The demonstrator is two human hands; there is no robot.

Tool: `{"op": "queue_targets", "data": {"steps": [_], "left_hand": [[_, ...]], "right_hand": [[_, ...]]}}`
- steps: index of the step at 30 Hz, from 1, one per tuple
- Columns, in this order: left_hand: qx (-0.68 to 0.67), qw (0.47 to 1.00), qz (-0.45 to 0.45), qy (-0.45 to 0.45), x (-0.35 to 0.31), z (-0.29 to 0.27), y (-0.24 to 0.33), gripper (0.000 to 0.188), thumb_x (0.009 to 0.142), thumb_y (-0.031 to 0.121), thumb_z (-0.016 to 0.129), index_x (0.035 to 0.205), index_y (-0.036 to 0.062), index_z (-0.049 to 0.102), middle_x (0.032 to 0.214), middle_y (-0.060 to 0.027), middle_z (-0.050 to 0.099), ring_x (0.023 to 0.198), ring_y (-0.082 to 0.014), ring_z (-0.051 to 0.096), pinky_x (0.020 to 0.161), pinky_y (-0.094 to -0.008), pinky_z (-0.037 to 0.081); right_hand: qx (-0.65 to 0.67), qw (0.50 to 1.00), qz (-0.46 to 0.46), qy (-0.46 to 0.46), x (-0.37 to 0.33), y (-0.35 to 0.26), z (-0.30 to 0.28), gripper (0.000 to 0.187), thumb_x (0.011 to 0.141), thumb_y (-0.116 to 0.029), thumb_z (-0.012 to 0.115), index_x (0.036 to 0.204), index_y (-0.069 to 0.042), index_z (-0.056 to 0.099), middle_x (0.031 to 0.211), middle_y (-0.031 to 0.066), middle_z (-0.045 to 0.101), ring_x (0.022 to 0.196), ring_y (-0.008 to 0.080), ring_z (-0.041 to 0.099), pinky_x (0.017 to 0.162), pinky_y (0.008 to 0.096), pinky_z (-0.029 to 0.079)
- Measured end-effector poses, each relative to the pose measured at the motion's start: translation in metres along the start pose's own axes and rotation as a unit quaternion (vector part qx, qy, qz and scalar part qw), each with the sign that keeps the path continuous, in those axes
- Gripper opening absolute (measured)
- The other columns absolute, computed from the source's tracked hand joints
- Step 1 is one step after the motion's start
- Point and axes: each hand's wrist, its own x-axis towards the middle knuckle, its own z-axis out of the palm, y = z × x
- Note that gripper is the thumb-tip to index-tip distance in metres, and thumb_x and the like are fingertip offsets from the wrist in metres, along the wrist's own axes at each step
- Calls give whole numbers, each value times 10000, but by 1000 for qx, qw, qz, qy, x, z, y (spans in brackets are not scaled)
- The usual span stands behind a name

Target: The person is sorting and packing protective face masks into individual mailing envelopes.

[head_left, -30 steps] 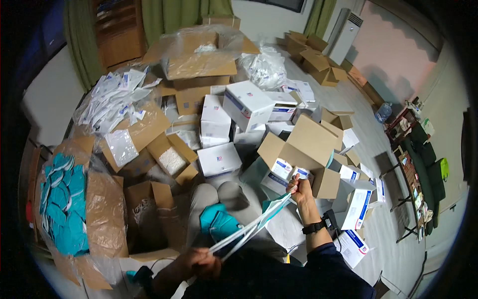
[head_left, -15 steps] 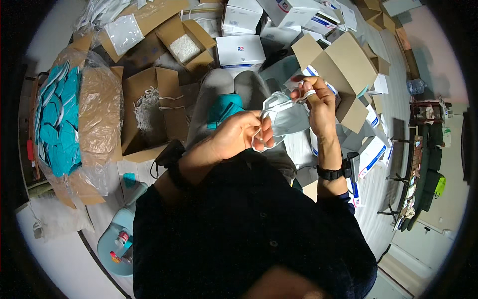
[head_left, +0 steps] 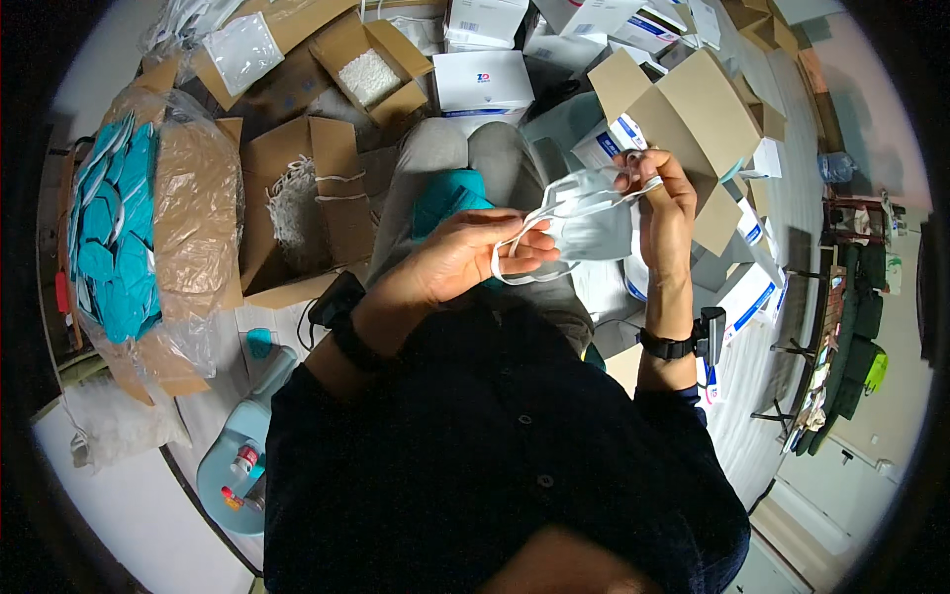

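Observation:
Above my lap, a pale face mask [head_left: 594, 228] with white straps is stretched between both hands. My left hand [head_left: 485, 247] grips the mask's left edge, and a white strap loops around its fingers. At the opposite edge my right hand [head_left: 658, 193] is closed on the mask, with a strap drawn tight over the fingers. Folded teal masks [head_left: 447, 201] rest on my lap, just beyond the left hand.
To the left, a plastic-lined carton holds many teal masks [head_left: 124, 247]. Beside it stands a cardboard box with white straps [head_left: 294, 203]. Farther off is a box of white pieces [head_left: 370, 77]. White cartons [head_left: 482, 81] and an open cardboard box [head_left: 693, 119] lie ahead and right. A blue stool [head_left: 233, 465] holds a bottle.
My right hand has shifted slightly right, and the mask is now spread wider between the hands. The left hand has turned a little, its fingers extending further along the mask.

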Motion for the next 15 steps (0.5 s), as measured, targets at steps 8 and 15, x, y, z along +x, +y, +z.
{"op": "queue_targets", "data": {"steps": [8, 15], "left_hand": [[17, 999, -13, 39, -18, -35, -25, 332, 991, 139, 446, 1245, -66, 505, 1248, -199, 562, 1183, -293, 550, 991, -371, 480], [385, 885, 65, 255, -60, -80, 4, 264, 972, 221, 508, 1130, 54, 637, 966, -94, 659, 814, -204, 616, 691, -282, 464]], "right_hand": [[129, 992, -15, 5, -19, 0, -11, 77, 955, -82, 525, 964, -21, 570, 817, 63, 627, 733, 131, 596, 725, 251, 472], [25, 998, 56, -23, -33, 7, -18, 171, 857, 26, 480, 972, -19, 599, 835, -5, 569, 749, 63, 493, 687, 173, 362]]}}
